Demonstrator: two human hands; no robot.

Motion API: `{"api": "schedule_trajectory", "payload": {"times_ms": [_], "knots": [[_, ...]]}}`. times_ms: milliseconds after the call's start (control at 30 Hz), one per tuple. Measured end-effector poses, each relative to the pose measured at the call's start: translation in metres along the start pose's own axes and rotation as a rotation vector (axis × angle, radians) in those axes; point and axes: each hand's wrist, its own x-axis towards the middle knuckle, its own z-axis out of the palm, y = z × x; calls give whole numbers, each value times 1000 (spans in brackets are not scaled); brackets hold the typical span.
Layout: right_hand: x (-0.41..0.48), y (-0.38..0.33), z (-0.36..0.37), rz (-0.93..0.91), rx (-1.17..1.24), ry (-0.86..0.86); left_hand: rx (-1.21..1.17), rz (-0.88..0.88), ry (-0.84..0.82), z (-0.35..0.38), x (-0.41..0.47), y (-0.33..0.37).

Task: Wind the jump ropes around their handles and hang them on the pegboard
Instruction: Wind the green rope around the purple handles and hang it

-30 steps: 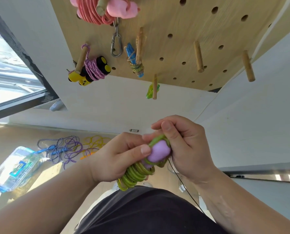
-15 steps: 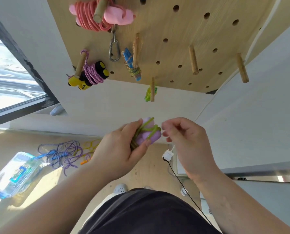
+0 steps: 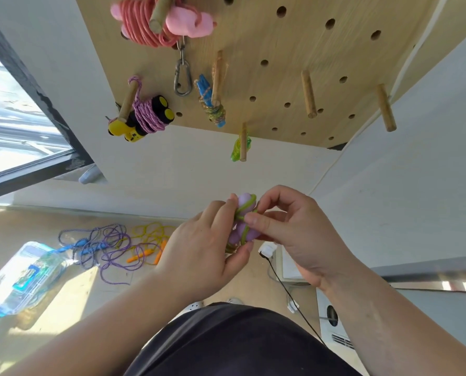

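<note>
My left hand [image 3: 204,251] grips a jump rope with purple handles [image 3: 243,231], its green cord wound around them. My right hand [image 3: 294,234] pinches the green cord [image 3: 244,213] at the bundle's top. Both hands are below the wooden pegboard [image 3: 280,63]. Wound ropes hang there on pegs: a pink one [image 3: 155,23], a yellow-and-black one with purple cord [image 3: 145,118], a blue one [image 3: 211,104] and a green one [image 3: 238,147]. Two bare pegs [image 3: 307,93] [image 3: 386,107] stick out at the right.
Loose ropes lie on the floor at the left: blue-purple cord [image 3: 98,245] and yellow cord with orange handles [image 3: 150,245]. A clear plastic box [image 3: 22,278] sits farther left. A metal carabiner [image 3: 183,77] hangs on the board. A black cable [image 3: 288,294] runs by my right arm.
The bundle has risen from in front of my waist toward the pegboard and turned more upright. My right hand has let go and re-pinched the cord at the top.
</note>
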Motion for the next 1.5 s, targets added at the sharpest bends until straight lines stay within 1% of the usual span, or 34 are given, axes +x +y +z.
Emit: {"api": "schedule_trajectory", "payload": {"times_ms": [100,167,233,300,333,367,433,467,500,533,567,600,667,767,867,933,1000,1033,1133,1200,1300,1433,1500], "knots": [[2,3,3,4,-210,38,58,13,-17,5,-4,-6],[2,5,5,-33,-315,65,99,17,-24,9,-4,-9],[0,10,8,-103,-358,96,126,6,-36,9,-4,-11],[-2,15,12,-213,-359,152,58,-41,-16,7,-3,-13],[-2,18,14,-265,-331,189,-65,-107,12,4,-2,-12],[-3,19,15,-299,-277,213,-261,-208,46,2,0,-11],[-2,20,15,-313,-185,225,-726,-470,82,-2,8,-3],[-1,20,15,-300,-164,226,-905,-613,70,-3,12,2],[0,21,13,-282,-151,221,-1009,-737,19,-5,15,7],[1,22,12,-269,-136,208,-1057,-822,-57,-7,16,11],[2,22,10,-264,-116,192,-1063,-847,-136,-9,16,13],[2,22,8,-271,-108,175,-1050,-820,-197,-10,15,13],[2,23,5,-310,-161,164,-1025,-764,-219,-12,14,10],[1,26,8,-340,-346,209,-997,-741,-138,-10,14,9],[-1,33,20,-489,-652,221,-841,-622,-61,-5,13,7],[2,35,18,-567,-711,216,-884,-646,-35,-5,14,6],[6,32,12,-592,-670,205,-979,-697,-36,-8,17,7],[7,31,9,-562,-587,182,-1019,-708,-51,-10,18,8],[9,23,7,-342,-199,83,-1141,-683,-72,-12,21,6],[11,20,7,-273,-83,40,-1177,-639,-75,-12,23,4],[13,15,7,-278,-73,28,-1201,-585,-59,-14,26,5],[18,12,10,-287,-115,33,-1229,-610,-22,-12,27,7],[20,13,11,-299,-131,36,-1250,-637,29,-9,27,10]]}}
